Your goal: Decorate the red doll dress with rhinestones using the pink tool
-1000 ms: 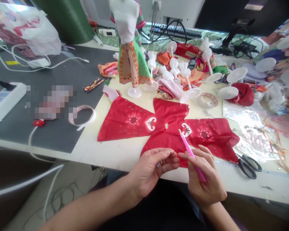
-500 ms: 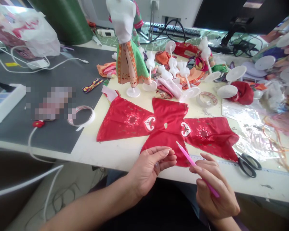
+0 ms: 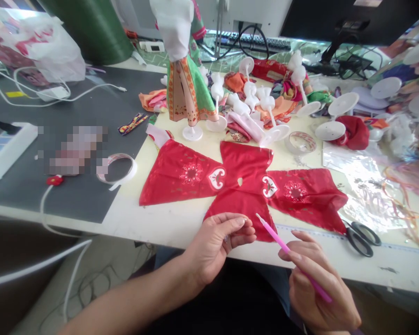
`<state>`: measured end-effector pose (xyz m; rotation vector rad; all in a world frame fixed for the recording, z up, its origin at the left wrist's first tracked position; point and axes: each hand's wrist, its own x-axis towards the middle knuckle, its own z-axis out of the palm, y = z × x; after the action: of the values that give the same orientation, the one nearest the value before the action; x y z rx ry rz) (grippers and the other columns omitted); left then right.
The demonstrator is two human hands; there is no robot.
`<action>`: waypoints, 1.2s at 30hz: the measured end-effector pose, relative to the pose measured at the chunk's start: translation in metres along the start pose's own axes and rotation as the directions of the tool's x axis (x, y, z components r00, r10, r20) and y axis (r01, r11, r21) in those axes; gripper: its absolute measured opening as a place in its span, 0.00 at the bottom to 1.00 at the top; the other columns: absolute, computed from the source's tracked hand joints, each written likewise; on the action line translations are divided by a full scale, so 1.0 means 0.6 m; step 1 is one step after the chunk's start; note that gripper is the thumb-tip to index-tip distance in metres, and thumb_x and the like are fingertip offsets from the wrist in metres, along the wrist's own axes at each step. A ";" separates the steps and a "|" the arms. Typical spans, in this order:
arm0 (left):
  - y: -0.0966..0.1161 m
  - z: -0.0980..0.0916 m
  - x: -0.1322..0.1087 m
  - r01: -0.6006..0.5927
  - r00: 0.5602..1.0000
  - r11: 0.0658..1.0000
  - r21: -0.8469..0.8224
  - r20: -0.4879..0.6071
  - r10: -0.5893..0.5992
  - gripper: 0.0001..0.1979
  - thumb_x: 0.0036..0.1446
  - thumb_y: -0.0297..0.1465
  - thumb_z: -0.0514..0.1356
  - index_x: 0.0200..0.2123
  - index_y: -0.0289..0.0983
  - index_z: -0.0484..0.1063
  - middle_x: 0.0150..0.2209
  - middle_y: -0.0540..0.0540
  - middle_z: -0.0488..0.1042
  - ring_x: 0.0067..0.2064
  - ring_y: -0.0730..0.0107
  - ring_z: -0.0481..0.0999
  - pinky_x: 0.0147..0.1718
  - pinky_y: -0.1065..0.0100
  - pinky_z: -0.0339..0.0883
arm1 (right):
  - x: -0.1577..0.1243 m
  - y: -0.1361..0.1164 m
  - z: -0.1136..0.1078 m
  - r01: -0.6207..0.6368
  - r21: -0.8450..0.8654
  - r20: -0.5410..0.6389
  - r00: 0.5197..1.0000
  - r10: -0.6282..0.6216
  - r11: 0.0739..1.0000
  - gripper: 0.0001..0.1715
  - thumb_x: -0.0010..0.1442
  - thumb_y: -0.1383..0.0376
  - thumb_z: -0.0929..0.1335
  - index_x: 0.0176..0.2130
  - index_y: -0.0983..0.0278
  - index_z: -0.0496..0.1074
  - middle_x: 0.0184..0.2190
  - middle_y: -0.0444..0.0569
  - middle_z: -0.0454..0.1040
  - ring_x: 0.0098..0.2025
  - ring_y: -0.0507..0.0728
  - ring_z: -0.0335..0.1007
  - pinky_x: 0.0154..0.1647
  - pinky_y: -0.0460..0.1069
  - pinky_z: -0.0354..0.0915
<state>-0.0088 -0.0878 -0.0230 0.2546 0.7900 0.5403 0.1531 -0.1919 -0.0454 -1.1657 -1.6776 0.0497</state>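
Observation:
A red embroidered doll garment (image 3: 244, 186) lies spread flat on the cream tabletop (image 3: 167, 223), its lower flap reaching the front edge. My left hand (image 3: 218, 242) rests at that flap, fingers curled with thumb and fingertips pressed together on the cloth's hem. My right hand (image 3: 317, 286) is lower right, off the table edge, closed round a thin pink stick-like tool (image 3: 289, 253) whose tip points up-left toward the red flap, a little short of my left fingertips.
Black scissors (image 3: 363, 237) lie right of the garment. A dressed doll stand (image 3: 185, 79) and several white stands with cloth scraps (image 3: 265, 102) fill the back. Tape rolls (image 3: 118, 167) (image 3: 300, 142), a dark mat (image 3: 73, 139), cables and a clear plastic sheet (image 3: 356, 181) surround the work.
My right hand has drawn back down and to the right with the pink tool, away from my left hand. The left hand has stayed at the hem.

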 end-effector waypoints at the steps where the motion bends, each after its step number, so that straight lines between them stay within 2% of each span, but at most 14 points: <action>1: 0.001 0.000 0.000 0.002 1.000 1.000 0.001 0.005 -0.002 0.03 0.50 0.25 0.64 0.29 0.29 0.77 0.27 0.45 0.76 0.32 0.72 0.76 0.39 0.68 0.72 | 0.001 -0.001 -0.001 0.001 0.003 0.012 1.000 -0.001 1.000 0.23 0.55 0.76 0.64 0.51 0.70 0.68 0.36 0.51 0.72 0.37 0.57 0.71 0.46 0.66 0.67; 8: 0.005 0.001 -0.003 0.005 1.000 1.000 0.018 0.020 -0.006 0.03 0.50 0.25 0.64 0.28 0.29 0.76 0.26 0.46 0.75 0.31 0.72 0.76 0.37 0.70 0.72 | 0.004 -0.003 -0.002 0.017 0.008 0.052 0.998 -0.018 1.000 0.23 0.56 0.76 0.63 0.51 0.71 0.67 0.36 0.52 0.72 0.38 0.57 0.70 0.46 0.66 0.67; 15: 0.005 0.000 -0.001 -0.009 0.999 0.999 0.036 0.036 0.008 0.05 0.51 0.26 0.62 0.28 0.29 0.75 0.25 0.46 0.73 0.31 0.73 0.75 0.38 0.69 0.71 | 0.023 -0.014 0.000 0.059 -0.003 0.083 0.995 -0.059 0.998 0.15 0.58 0.74 0.62 0.45 0.71 0.69 0.30 0.50 0.72 0.34 0.55 0.71 0.41 0.62 0.70; 20: 0.003 0.000 -0.002 -0.025 0.999 0.999 0.040 0.036 0.024 0.05 0.51 0.27 0.63 0.28 0.30 0.75 0.25 0.47 0.73 0.30 0.73 0.74 0.37 0.70 0.71 | 0.034 -0.021 0.002 0.090 -0.052 0.140 0.987 -0.082 0.995 0.10 0.58 0.73 0.62 0.41 0.70 0.69 0.28 0.48 0.72 0.33 0.54 0.71 0.41 0.59 0.71; 25: 0.000 -0.001 -0.002 -0.026 0.999 0.999 0.036 0.034 0.025 0.05 0.51 0.27 0.64 0.29 0.30 0.75 0.25 0.47 0.74 0.30 0.74 0.74 0.38 0.69 0.71 | 0.026 -0.019 0.001 0.107 -0.061 0.135 0.986 -0.098 0.992 0.12 0.55 0.76 0.63 0.41 0.73 0.68 0.30 0.51 0.72 0.34 0.55 0.71 0.42 0.61 0.71; 36: -0.002 -0.003 0.000 -0.033 0.999 0.998 0.049 0.024 0.032 0.05 0.50 0.27 0.64 0.28 0.30 0.74 0.25 0.47 0.73 0.29 0.74 0.74 0.38 0.69 0.71 | 0.036 -0.020 0.005 0.086 -0.091 0.127 0.989 -0.074 0.992 0.12 0.58 0.73 0.62 0.42 0.68 0.69 0.27 0.47 0.73 0.32 0.54 0.72 0.40 0.58 0.72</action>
<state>-0.0094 -0.0890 -0.0246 0.3197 0.7785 0.5482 0.1434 -0.1815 -0.0247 -1.1858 -1.8515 -0.0096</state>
